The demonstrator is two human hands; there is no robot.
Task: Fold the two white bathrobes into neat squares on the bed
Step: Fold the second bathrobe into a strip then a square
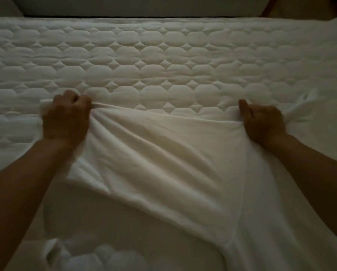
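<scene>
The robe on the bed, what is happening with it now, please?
A person stands at the bed and holds one white robe with both bare hands. The left hand and the right hand each grip the far edge of the cloth, spread wide apart, so it hangs stretched between them over the quilted cover. The robe is not yet folded into a square: it is creased and partly lifted. More white cloth lies at the right, but whether it is a second robe cannot be told.

We look across a dim room: a white quilted mattress fills the view, a pale wall behind it, reddish-brown wood at upper right.
</scene>
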